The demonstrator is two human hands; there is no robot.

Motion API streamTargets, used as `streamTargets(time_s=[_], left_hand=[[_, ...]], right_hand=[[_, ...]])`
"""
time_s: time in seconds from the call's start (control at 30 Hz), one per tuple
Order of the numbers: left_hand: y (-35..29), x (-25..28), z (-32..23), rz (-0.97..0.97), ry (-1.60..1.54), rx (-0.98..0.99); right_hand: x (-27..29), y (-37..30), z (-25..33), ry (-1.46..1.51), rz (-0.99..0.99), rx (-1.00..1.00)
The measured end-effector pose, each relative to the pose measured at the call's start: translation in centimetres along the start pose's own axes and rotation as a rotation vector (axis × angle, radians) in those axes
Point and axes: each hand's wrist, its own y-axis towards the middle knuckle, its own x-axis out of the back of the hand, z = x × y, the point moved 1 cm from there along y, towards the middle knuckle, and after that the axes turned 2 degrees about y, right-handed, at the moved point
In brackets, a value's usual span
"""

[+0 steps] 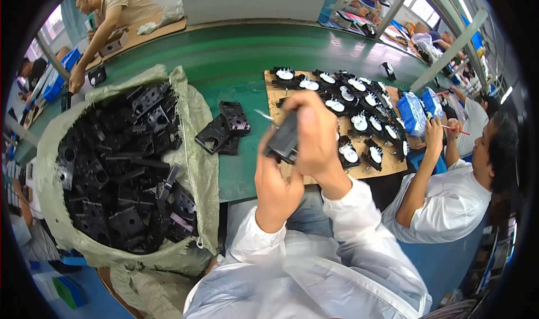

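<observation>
Grip: we keep both hands, left hand [275, 190] and right hand [314, 131], closed around black plastic part [284, 139].
Care: we hold it steady over cardboard sheet [276, 103].

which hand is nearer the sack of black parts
Left. The left hand is closer to the sack, which lies off to its left; the right hand sits farther right, over the board.
</observation>
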Motion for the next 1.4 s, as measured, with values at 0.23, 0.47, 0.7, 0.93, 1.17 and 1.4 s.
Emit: streamTargets(time_s=[0.23, 0.47, 0.7, 0.93, 1.17, 1.4], left_hand=[[2.0, 1.0, 2.2, -0.214, -0.084, -0.012], [2.6, 2.7, 2.8, -0.138, -0.039, 0.098], [2.9, 4.2, 3.8, -0.154, -0.015, 0.167], [2.8, 2.9, 3.4, -0.085, -0.080, 0.141], [2.4, 2.7, 2.3, -0.080, -0.044, 0.108], [2.0, 2.6, 0.9, -0.068, -0.051, 0.063]], right_hand=[[-9.8, 15.8, -11.4, -0.459, 0.209, -0.081], [-15.7, 18.1, -27.1, -0.649, 0.340, -0.359], [-11.1, 19.0, -23.9, -0.953, 0.742, -0.119], [11.8, 16.8, -16.1, -1.609, 0.851, -0.615], [17.1, 12.0, -18.7, -1.521, 0.836, -0.744], [14.5, 11.5, -17.3, -1.525, 0.678, -0.644]])
